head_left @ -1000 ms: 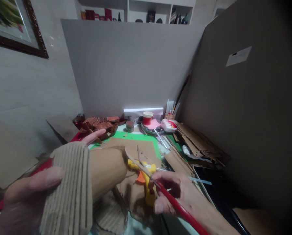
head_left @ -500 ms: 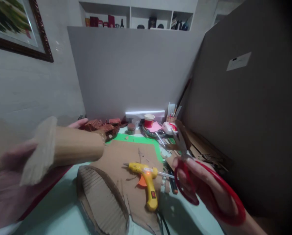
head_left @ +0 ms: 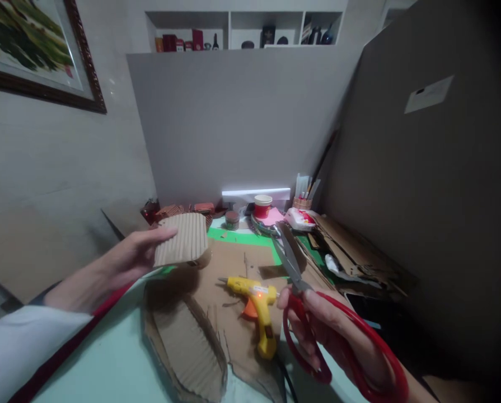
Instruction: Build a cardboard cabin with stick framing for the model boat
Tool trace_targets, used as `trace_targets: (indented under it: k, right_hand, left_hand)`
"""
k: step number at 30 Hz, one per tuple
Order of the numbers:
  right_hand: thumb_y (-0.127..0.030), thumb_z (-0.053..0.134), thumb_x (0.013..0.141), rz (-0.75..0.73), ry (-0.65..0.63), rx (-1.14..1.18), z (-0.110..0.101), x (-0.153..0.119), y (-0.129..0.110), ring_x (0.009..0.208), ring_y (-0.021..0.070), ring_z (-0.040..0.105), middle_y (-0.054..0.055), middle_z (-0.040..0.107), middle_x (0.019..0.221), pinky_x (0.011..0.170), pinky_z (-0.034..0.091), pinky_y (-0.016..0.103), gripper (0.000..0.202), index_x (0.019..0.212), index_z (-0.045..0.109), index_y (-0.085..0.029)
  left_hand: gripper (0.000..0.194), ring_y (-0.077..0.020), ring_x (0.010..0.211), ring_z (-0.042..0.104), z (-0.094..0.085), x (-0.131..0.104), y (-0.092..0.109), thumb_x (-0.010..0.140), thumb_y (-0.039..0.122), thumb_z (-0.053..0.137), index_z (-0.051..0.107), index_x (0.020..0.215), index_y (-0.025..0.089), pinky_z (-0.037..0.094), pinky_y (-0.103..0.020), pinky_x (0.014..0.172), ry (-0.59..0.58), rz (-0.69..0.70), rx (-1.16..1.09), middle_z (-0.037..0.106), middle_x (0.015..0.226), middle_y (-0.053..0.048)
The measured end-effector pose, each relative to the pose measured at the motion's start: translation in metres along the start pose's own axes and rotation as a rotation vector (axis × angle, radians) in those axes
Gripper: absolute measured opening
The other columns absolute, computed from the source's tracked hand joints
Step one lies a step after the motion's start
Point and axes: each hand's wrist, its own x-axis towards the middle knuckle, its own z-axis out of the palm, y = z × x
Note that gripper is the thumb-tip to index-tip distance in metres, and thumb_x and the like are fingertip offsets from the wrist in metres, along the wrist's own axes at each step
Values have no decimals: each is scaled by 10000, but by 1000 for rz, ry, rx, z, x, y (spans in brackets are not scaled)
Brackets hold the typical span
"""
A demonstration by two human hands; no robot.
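My left hand (head_left: 139,254) is closed on a cardboard piece, gripping its flat corrugated end (head_left: 185,239) by the left edge. That end faces me and hides most of the cardboard tube behind it. My right hand (head_left: 329,330) has its fingers in the handles of red scissors (head_left: 293,266), whose blades point up and away over the table. Between the hands a yellow hot glue gun (head_left: 256,302), with a small orange light on, lies on a cardboard sheet (head_left: 237,257). Nearer me is an oval cardboard shape (head_left: 187,347) with a raised rim and ridged inside.
Reddish-brown pieces (head_left: 204,208), a small jar (head_left: 232,220) and a red paper cup (head_left: 262,206) stand at the back. A white packet (head_left: 300,219) and stacked cardboard scraps (head_left: 351,249) lie to the right. Grey panels (head_left: 246,123) enclose the back and right side.
My left hand has moved right and turned the cardboard piece, so its flat end now faces me instead of the tube's side. The scissors have shifted slightly left and down.
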Motion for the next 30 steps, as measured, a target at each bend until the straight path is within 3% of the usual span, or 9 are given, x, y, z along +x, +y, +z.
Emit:
trace_targets:
  k: [6,11,14,17,20,23,25,27,30]
  right_hand:
    - [-569,518,958,-12,-29,32,1,-1,1,403,82,444,-38,501,526,394,360,184,440,975,638,-146]
    - [-586,489,962,1,-188,243,1,-2,5,371,76,445,-5,561,549,395,397,181,506,1021,650,-110]
    - [-623,413,979,-28,-298,356,3,-4,9,375,66,441,8,545,548,405,376,165,602,980,658,-73]
    - [-704,390,947,-95,-341,363,5,-6,11,404,61,428,-4,493,562,415,326,169,709,960,658,-48]
    - [-800,414,874,-72,-316,268,8,-9,6,438,66,411,-18,474,591,476,347,203,765,972,655,-82]
    - [-824,496,811,36,-314,186,10,-11,0,542,96,445,1,500,661,601,411,247,722,933,658,-132]
    - [-845,511,784,72,-368,197,10,-12,3,584,108,457,20,520,686,636,423,254,760,942,672,-119]
    - [-885,458,774,79,-377,268,10,-15,11,606,111,463,35,536,698,653,433,246,840,959,687,-99]
    - [-871,367,832,84,-285,396,9,-21,24,708,133,528,73,590,787,735,464,245,857,970,699,-93]
  left_hand:
    - [365,-234,791,773,3,46,-12,841,267,698,694,1173,115,615,-318,763,-88,-91,146,814,876,-111]
    - [372,-238,940,738,1,67,-31,890,330,674,665,1199,123,546,-439,957,-96,-50,315,775,1063,-121]
    - [405,-264,1114,677,-4,75,-35,928,356,632,603,1286,168,485,-511,1043,-12,33,398,686,1274,-126]
    - [556,-313,1269,580,-9,76,-31,919,400,640,490,1411,188,397,-578,1113,136,114,491,572,1426,-152]
    - [608,-343,1304,552,-6,65,-20,866,452,690,526,1385,181,374,-556,1132,209,224,582,567,1437,-174]
    - [453,-320,1354,501,10,40,-4,754,454,798,701,1117,201,426,-342,1087,230,404,644,623,1390,-129]
    - [369,-282,1246,588,27,18,5,803,499,735,709,1076,251,496,-288,973,226,490,649,700,1270,-66]
    - [299,-265,1134,655,46,-2,12,829,501,710,720,1044,294,547,-288,878,170,524,648,736,1196,-24]
    - [184,-266,1201,621,71,-25,17,872,423,688,763,970,287,486,-325,1022,-11,690,737,735,1180,-22]
